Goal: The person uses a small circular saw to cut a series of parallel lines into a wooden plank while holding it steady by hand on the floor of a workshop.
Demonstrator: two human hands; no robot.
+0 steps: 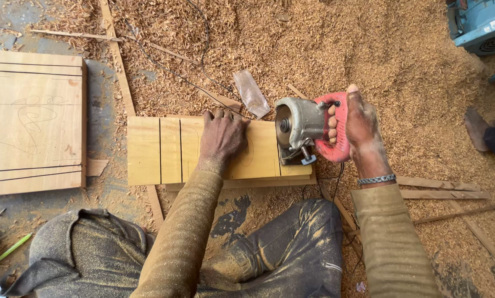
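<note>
My left hand (221,135) presses flat on a pale wooden board (153,150) that lies on the sawdust-covered floor and carries dark lines across its width. My right hand (359,124) grips the red handle of a small grey circular saw (302,128). The saw sits at the board's right end, its base resting on the wood. A black cord runs from the saw back across the sawdust.
A larger marked board (32,121) lies at the left. Thin wood strips (440,190) lie at the right, a long strip (120,77) behind the board. A blue machine (482,25) stands top right. A green pencil (7,253) lies bottom left. My knees are folded below.
</note>
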